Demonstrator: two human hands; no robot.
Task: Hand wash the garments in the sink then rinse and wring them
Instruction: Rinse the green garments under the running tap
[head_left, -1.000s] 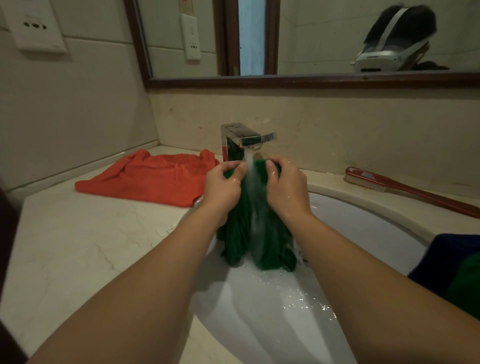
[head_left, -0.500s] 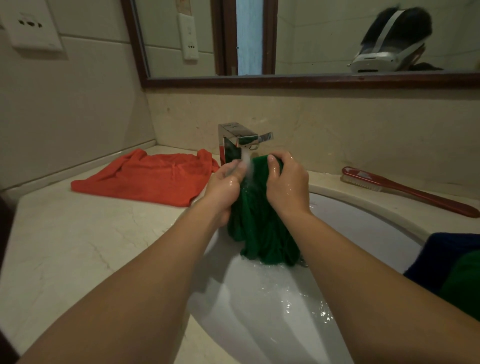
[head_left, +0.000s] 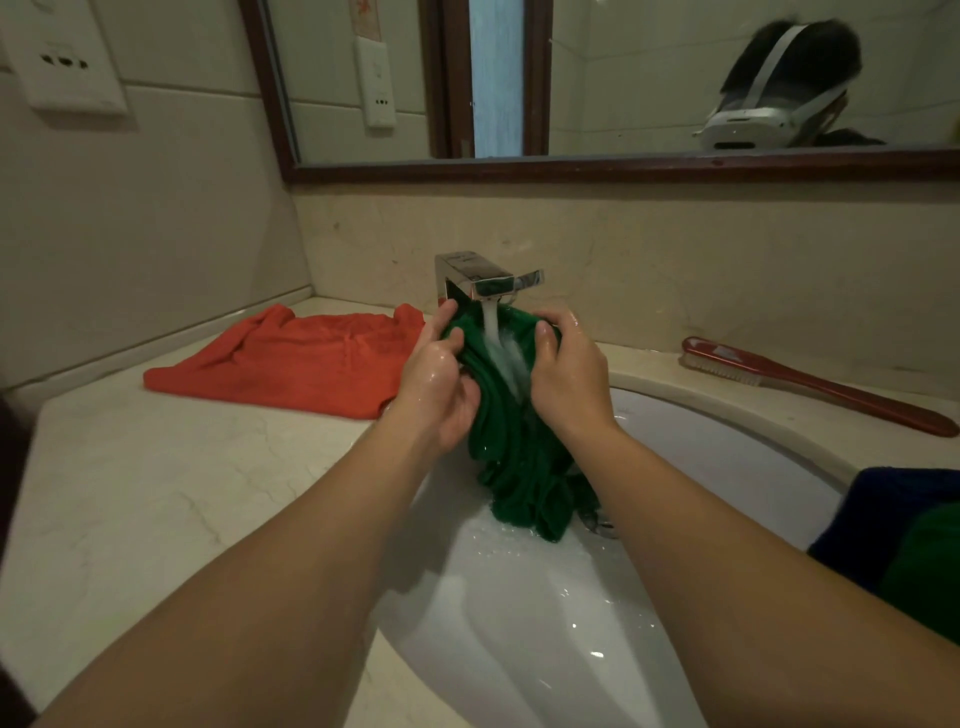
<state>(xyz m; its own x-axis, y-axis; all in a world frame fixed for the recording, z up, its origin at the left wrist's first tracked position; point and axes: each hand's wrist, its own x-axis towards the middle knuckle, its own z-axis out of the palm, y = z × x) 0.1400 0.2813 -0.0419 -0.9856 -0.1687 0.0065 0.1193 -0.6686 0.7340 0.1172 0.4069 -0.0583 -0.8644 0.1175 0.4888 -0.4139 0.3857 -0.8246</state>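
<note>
A wet dark green garment (head_left: 511, 452) hangs bunched over the white sink (head_left: 727, 457), under water running from the chrome faucet (head_left: 480, 278). My left hand (head_left: 441, 384) grips the garment's upper left edge, fingers curled round the cloth. On the other side my right hand (head_left: 569, 374) grips its upper right edge, thumb on the front. The stream falls between both hands onto the fabric. The lower end of the garment touches the basin near the drain.
An orange garment (head_left: 291, 364) lies flat on the marble counter (head_left: 156, 493) to the left. A red scrubbing brush (head_left: 810, 382) lies on the counter at the right. Dark blue and green cloth (head_left: 914, 535) sits at the sink's right edge. A mirror hangs above.
My left hand has slid lower along the garment's left side. The green cloth is bunched tighter and held slightly higher, with the water stream now hitting it between my hands.
</note>
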